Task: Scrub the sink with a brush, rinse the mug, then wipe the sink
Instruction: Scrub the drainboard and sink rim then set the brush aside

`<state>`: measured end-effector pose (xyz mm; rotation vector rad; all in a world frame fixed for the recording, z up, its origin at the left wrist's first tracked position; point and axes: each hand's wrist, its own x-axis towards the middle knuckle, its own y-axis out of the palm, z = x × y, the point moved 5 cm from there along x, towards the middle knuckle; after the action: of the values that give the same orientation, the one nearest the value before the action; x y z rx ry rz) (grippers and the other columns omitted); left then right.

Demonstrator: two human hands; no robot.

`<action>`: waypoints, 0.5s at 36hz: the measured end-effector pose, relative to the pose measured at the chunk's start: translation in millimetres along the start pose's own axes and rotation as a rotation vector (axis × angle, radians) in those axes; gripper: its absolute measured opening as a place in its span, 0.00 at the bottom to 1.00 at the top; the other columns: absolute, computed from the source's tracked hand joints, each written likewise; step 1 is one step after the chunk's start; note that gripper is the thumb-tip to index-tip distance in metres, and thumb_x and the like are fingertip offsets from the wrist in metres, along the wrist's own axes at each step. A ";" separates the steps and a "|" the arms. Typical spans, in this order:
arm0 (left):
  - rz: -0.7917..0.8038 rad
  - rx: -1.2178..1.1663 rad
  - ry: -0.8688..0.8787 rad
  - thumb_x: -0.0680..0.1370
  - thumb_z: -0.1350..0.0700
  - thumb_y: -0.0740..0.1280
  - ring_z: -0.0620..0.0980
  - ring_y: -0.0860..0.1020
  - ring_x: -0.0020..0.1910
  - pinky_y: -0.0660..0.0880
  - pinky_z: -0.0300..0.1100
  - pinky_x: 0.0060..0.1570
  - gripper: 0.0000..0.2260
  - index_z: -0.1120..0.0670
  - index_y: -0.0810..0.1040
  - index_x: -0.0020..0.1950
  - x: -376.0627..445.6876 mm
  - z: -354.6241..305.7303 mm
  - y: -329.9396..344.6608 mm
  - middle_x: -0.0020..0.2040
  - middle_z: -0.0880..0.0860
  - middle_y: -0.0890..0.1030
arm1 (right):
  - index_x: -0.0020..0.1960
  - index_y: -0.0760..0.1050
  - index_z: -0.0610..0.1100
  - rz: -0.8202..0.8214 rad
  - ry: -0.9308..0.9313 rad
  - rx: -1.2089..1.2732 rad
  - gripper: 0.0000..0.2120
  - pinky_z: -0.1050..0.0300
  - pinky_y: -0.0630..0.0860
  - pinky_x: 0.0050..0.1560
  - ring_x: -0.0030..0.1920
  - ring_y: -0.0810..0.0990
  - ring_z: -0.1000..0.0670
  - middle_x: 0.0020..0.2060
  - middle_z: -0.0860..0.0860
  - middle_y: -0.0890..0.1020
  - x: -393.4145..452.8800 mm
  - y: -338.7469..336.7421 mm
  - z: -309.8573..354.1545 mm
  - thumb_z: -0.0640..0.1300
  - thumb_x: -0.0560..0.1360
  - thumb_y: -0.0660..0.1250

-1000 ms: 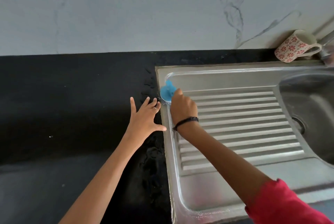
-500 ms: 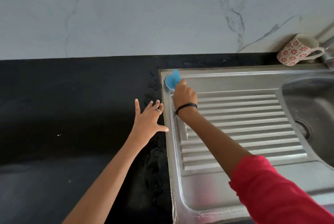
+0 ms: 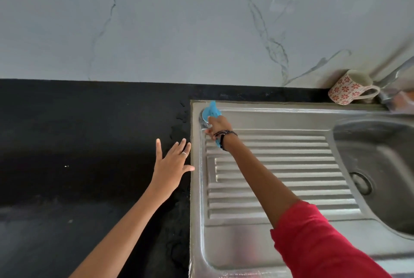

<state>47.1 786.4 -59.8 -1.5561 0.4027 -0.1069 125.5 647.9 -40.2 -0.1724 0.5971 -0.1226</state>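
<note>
Head view: mug (image 3: 349,89) beside sink (image 3: 291,116).

The wall (image 3: 179,19) behind is covered with pale grey marble, crossed by thin dark veins. A soft bright reflection is seen on it at the upper right. Below it, a black countertop (image 3: 78,132) is laid; its surface is dull, and wet dark patches are seen near its right edge.

Black counter (image 3: 78,143), marble wall (image 3: 179,19), tap (image 3: 394,73)
</note>
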 end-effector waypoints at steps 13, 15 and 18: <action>0.100 -0.237 0.000 0.64 0.24 0.37 0.48 0.27 0.70 0.25 0.48 0.64 0.47 0.52 0.27 0.71 16.7 -87.5 12.0 0.71 0.51 0.27 | 0.67 0.67 0.34 -0.245 -0.091 -0.498 0.20 0.51 0.68 0.60 0.62 0.72 0.38 0.63 0.35 0.73 26.9 -155.8 -7.7 0.45 0.82 0.52; 0.138 -0.247 0.010 0.64 0.25 0.40 0.48 0.26 0.69 0.25 0.47 0.65 0.46 0.51 0.26 0.70 19.4 -107.4 12.6 0.70 0.50 0.26 | 0.67 0.68 0.33 -0.344 -0.023 -0.429 0.21 0.52 0.67 0.60 0.63 0.71 0.37 0.63 0.33 0.72 30.9 -207.0 -19.2 0.46 0.82 0.52; 0.159 -0.257 0.016 0.61 0.24 0.38 0.48 0.26 0.68 0.25 0.48 0.65 0.47 0.50 0.25 0.68 22.4 -133.8 16.6 0.70 0.50 0.26 | 0.67 0.67 0.33 -0.436 0.054 -0.369 0.21 0.51 0.67 0.61 0.63 0.72 0.38 0.63 0.35 0.73 32.6 -252.0 -30.4 0.46 0.81 0.52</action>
<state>22.5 652.8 -75.5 -1.7697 0.5685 0.0586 118.7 392.1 -33.2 -0.6594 0.6257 -0.4404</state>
